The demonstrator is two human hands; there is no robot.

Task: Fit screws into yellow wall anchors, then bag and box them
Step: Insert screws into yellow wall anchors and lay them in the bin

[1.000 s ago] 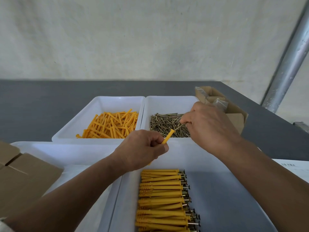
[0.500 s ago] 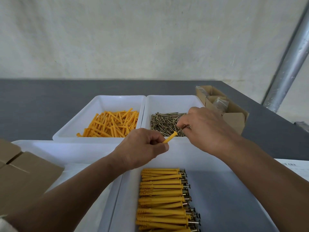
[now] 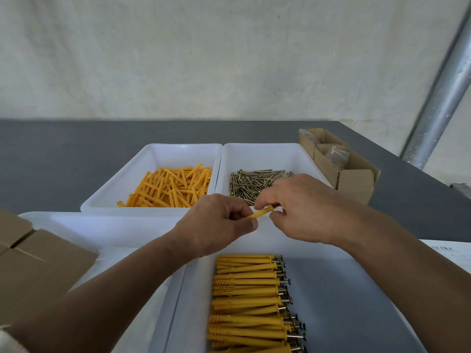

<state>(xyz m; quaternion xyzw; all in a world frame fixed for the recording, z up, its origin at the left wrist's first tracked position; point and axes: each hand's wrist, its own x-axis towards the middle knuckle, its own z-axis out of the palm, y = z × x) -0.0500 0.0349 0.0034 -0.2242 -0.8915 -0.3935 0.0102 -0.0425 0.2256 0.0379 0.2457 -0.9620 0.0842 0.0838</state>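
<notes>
Assembly stage observed; bagging and boxing were not yet begun. Left hand (image 3: 216, 225) was clamped around the lower part of one yellow anchor (image 3: 260, 214), held in the air just in front of the far right tray (image 3: 293, 151), its open end angled up and to the right. Right hand (image 3: 305, 210) had thumb and forefinger pinched in at that open end; whether a screw sat between them could not be seen. Loose anchors (image 3: 170, 187) lay in the far left tray (image 3: 153, 154), and loose screws (image 3: 252, 183) lay directly behind the hands. Finished pieces (image 3: 249, 296) were stacked in a neat column in the near tray (image 3: 351, 314), heads all facing right. Recommendation, offered as a judgement: the left grip should sit far enough back to leave the mouth free and the anchor steady. The screw should go in straight along the axis, since a tilted entry would likely catch in the soft plastic. Heads should be left proud to match the stack. Cardboard box (image 3: 356, 182) holding clear bags (image 3: 336, 155) stood at the right, beside the screw tray.
</notes>
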